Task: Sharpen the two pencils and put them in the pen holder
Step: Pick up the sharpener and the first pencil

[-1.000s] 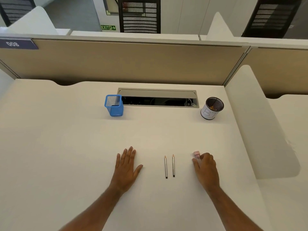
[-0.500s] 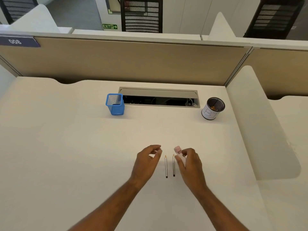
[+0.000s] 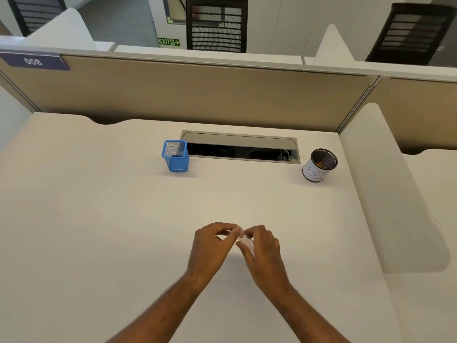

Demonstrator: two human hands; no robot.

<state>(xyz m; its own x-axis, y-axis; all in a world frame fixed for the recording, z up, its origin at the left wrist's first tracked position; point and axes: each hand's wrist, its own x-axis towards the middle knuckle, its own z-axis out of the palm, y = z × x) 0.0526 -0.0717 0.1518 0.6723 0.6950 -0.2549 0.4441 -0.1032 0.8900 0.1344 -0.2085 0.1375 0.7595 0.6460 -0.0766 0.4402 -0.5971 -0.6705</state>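
Blue mesh pen holder [image 3: 175, 156], white black-rimmed cup [image 3: 319, 165], cream desk [image 3: 99, 219], tan partition [image 3: 197, 95]

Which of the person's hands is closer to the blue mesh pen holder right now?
Left. The left hand sits in front of the blue mesh pen holder and a little to its right; the right hand lies farther right, fingertips meeting the left's over a small pale object.

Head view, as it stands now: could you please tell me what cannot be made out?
- Pencils: none visible; the hands, left and right, cover that patch of desk.
- Pale object between the fingertips: mostly hidden and blurred, so I cannot identify it or say which hand grips it.
- Blue holder: bottom only partly shown past its mesh walls.
- White cup: orange bits inside, too small to identify.
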